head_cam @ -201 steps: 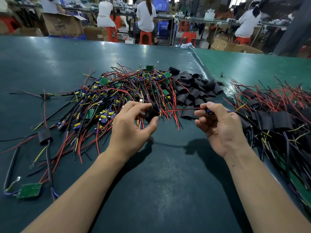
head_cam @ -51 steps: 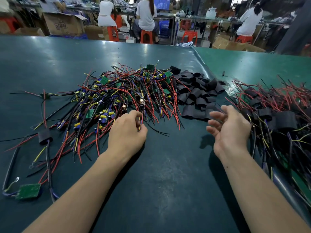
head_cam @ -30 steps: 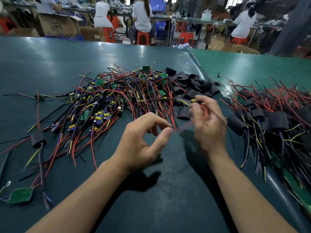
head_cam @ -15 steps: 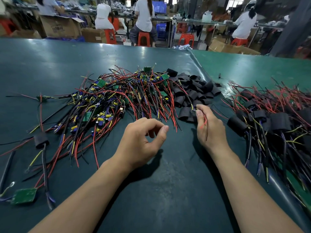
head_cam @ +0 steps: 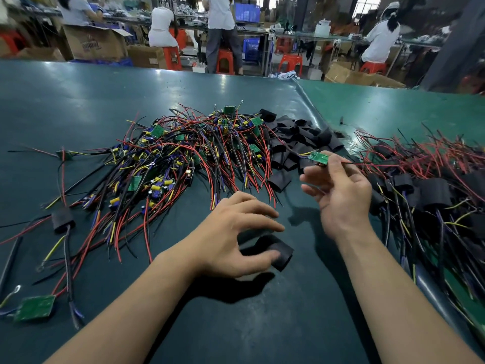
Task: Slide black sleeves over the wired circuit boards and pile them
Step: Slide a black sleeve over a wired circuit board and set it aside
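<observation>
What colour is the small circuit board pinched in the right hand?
Green, clearest in the head view: small circuit board in the right hand.

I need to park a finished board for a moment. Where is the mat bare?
Bare mat lies near, between the forearms, and far, beyond the wire pile. Crowded: the wire pile left, sleeves centre, finished pile right.
</observation>
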Demonstrator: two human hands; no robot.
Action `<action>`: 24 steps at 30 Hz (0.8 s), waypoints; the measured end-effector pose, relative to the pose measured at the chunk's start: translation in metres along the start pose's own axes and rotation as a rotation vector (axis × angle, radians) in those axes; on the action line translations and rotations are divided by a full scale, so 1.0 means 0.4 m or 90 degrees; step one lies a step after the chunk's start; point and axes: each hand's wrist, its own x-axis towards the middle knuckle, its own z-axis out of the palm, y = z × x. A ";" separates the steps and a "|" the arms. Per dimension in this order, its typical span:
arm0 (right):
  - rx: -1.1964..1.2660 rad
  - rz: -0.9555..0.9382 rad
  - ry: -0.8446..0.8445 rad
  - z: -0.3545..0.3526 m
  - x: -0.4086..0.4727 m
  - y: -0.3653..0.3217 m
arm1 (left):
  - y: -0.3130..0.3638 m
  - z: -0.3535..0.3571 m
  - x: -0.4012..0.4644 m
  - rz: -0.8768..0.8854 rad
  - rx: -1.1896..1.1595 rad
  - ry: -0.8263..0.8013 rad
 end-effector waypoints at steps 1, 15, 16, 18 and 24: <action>0.039 0.030 -0.013 -0.004 0.001 -0.009 | 0.001 0.002 0.001 0.007 0.014 -0.019; 0.034 0.112 -0.197 -0.003 -0.029 -0.047 | 0.008 -0.018 0.008 0.008 0.070 0.120; 0.041 0.106 -0.180 -0.003 -0.029 -0.044 | 0.008 -0.022 0.007 -0.002 0.077 0.144; 0.063 0.099 -0.165 -0.003 -0.027 -0.045 | 0.006 -0.024 0.007 -0.023 0.083 0.182; 0.139 0.127 -0.176 -0.009 -0.023 -0.062 | 0.000 -0.026 0.009 -0.074 0.040 0.259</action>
